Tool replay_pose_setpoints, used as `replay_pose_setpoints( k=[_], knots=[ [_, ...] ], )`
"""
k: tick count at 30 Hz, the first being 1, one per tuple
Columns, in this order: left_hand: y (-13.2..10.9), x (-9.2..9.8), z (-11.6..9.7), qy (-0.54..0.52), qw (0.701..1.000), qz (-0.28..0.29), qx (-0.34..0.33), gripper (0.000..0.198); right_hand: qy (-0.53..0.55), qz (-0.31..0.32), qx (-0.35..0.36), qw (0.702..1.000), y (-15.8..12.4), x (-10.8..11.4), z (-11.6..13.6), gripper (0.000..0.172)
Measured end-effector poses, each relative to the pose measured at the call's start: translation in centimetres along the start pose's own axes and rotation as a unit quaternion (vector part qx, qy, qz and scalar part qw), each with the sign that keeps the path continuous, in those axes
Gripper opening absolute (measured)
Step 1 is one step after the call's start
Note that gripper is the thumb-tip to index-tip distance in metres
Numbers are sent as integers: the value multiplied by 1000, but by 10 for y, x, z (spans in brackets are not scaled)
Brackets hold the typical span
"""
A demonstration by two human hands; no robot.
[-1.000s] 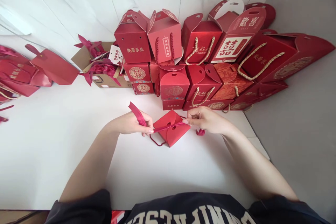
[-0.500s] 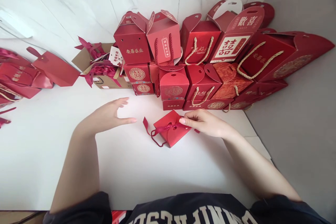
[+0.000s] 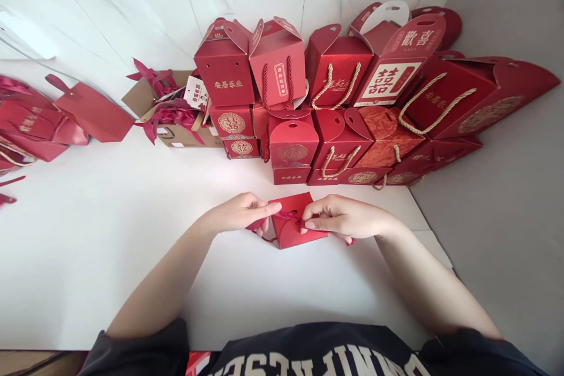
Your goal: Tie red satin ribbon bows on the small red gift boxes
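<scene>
1. Red bags lie towards 9 to 10 o'clock of the small red box, well apart from the hands.
2. At 10 o'clock, a cardboard carton holds loops of ribbon.
3. Left hand, at 9 o'clock: fingers narrow, appearing to grip the magenta ribbon, thumb reaching over the box edge.
4. The dark red cord shows at 8 o'clock, beneath this hand.
5. The small red box lies on the white table between the hands, flaps folded over.
6. Stacked gift boxes span 11 to 2 o'clock.
7. Right hand, at 3 o'clock: thumb and fingertips pinched on ribbon near the box's centre.
8. Step in hand, as judged: working the ribbon into a tie. The next move calls for firm pinches and even tension, without shifting the box.
</scene>
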State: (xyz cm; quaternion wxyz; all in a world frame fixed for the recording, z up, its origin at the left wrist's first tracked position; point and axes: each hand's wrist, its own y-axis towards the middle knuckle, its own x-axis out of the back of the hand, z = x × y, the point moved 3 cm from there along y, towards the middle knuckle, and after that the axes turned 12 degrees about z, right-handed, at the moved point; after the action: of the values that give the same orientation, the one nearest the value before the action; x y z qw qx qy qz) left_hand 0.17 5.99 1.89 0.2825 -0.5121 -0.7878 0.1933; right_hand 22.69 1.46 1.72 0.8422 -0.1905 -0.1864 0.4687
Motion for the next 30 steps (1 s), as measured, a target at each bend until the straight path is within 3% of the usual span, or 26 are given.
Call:
replay_pose_setpoints(
  k=[4, 9, 11, 16, 19, 23, 30],
  knots=[
    [2, 1, 0, -42, 999, 10, -1, 55, 8, -8, -2, 1000, 0, 3, 0, 46],
    [-6, 5, 0, -13, 999, 32, 5, 45, -2, -29, 29, 999, 0, 10, 0, 39],
    [-10, 8, -1, 23, 1000, 8, 1, 44, -21, -40, 60, 997, -1, 13, 2, 36],
    [-18, 14, -5, 61, 990, -125, -11, 39, -105, -105, 91, 985, -6, 19, 7, 31],
    [-20, 9, -7, 79, 988, -136, -9, 35, -77, -94, 88, 989, -6, 17, 7, 30],
    [-22, 4, -14, 184, 964, -189, -18, 35, -47, -86, 63, 993, -2, 13, 4, 35],
    [-12, -2, -11, 156, 976, -150, -7, 46, -13, -38, 36, 999, 9, 0, -2, 34]
  ],
)
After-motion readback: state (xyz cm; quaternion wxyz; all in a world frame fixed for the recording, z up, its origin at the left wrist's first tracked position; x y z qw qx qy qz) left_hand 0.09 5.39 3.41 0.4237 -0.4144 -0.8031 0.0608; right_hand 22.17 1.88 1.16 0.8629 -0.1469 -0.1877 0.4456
